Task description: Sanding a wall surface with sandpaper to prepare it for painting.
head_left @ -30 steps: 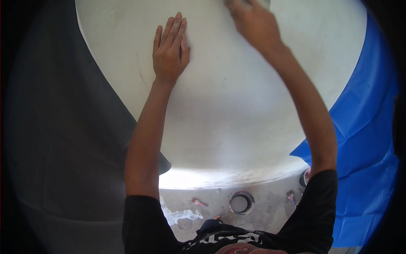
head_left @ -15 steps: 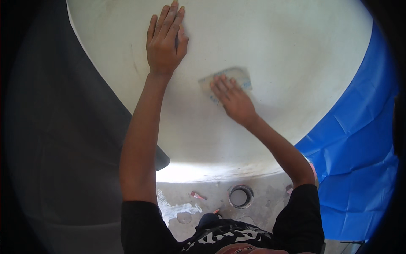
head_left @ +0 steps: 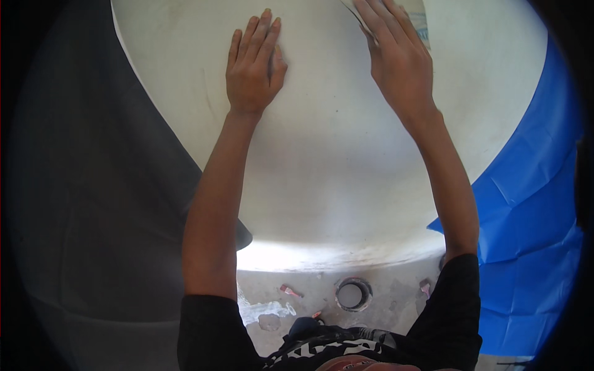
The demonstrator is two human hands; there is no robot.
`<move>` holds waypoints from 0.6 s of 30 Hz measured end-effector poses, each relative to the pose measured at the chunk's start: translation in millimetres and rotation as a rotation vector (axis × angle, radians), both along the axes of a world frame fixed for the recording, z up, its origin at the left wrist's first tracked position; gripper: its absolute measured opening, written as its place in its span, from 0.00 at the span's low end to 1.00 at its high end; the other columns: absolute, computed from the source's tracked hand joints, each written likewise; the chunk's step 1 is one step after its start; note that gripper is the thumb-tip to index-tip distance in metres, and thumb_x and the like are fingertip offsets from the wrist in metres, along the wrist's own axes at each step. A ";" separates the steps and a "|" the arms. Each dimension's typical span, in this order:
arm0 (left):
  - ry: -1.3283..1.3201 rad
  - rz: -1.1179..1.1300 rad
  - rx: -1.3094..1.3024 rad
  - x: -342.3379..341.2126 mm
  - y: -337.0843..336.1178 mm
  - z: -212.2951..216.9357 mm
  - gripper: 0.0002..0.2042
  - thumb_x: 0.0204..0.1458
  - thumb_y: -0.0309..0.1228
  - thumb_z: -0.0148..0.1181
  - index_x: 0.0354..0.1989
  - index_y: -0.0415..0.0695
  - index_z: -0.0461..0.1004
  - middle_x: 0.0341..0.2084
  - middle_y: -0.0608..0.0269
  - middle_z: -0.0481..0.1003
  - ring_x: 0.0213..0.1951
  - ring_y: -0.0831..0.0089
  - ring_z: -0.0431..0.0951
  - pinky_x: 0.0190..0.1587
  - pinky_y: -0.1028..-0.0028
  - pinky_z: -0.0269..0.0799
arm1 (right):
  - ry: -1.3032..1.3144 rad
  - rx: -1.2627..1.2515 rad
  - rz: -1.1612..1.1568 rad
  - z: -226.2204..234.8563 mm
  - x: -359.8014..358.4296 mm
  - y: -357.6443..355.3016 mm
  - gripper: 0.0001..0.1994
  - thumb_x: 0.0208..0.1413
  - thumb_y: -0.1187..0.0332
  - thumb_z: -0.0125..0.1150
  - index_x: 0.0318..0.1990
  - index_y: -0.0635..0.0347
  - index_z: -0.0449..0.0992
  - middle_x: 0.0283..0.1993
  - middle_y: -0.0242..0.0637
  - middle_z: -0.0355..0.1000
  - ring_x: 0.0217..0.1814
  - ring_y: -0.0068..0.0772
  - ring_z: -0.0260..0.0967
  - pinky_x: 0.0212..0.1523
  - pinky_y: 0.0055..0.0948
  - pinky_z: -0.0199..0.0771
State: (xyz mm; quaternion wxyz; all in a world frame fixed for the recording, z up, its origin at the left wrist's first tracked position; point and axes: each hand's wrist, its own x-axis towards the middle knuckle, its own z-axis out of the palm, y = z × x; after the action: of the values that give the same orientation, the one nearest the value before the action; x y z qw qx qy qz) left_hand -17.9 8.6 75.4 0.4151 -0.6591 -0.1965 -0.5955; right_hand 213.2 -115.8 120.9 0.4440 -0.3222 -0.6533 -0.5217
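Far up a large off-white curved surface (head_left: 334, 167), my right hand (head_left: 403, 68) lies over a sheet of sandpaper (head_left: 418, 20), holding it against the surface. The sheet's back has printed marks; it shows beside my fingers, and the picture's upper edge cuts off part of it. My left hand (head_left: 255, 73) rests flat on the same surface to the left, fingers stretched out, with nothing in it. Faint dark smudges mark the surface near both hands.
Dark grey sheeting (head_left: 93, 185) borders the surface on the left, a blue tarp (head_left: 526, 247) on the right. On the concrete floor below stand a round can (head_left: 352, 295) and two paintbrushes, a red-handled brush (head_left: 291, 290) and another brush (head_left: 425, 287). White paint (head_left: 263, 311) is spilled nearby.
My right hand has slid the sandpaper away from me and to the right, up to the picture's upper edge. My left hand sits slightly lower and further right in view, still flat.
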 end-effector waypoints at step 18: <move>-0.002 0.037 -0.007 2.2 3.3 -11.6 0.25 0.61 0.29 0.50 0.68 0.48 0.71 0.70 0.61 0.68 0.72 0.61 0.64 0.74 0.56 0.53 | -0.252 -0.763 0.066 -265.5 -40.6 -29.1 0.21 0.67 0.67 0.56 0.63 0.71 0.70 0.60 0.52 0.76 0.64 0.49 0.74 0.67 0.50 0.72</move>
State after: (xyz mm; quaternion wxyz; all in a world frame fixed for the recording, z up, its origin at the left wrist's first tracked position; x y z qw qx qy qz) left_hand -15.7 11.9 63.8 0.4233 -0.6563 -0.2111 -0.5878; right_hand 172.6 -144.9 -144.6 0.2252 -0.3764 -0.8595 -0.2625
